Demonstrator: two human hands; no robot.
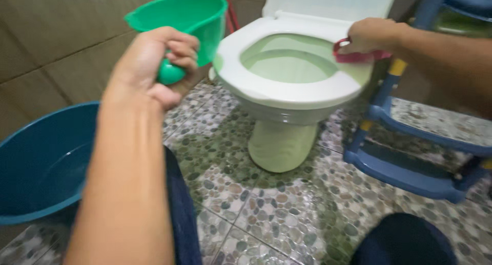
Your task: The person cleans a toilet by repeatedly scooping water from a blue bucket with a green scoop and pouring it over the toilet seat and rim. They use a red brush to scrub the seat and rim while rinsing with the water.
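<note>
Left hand (154,65) grips green dipper (184,16); right hand's (371,34) fingers hide most of a pink brush (359,56).

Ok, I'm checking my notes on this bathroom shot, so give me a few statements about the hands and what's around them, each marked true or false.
1. The left hand grips a green dipper by its handle. True.
2. The right hand holds a pink tool at the toilet seat. True.
3. The toilet lid is shut. False: it stands raised, and the bowl is open.
4. The blue basin sits to the right of the toilet. False: it is on the left, by the tiled wall.
5. A blue step frame stands on the pebble floor right of the toilet. True.
</note>
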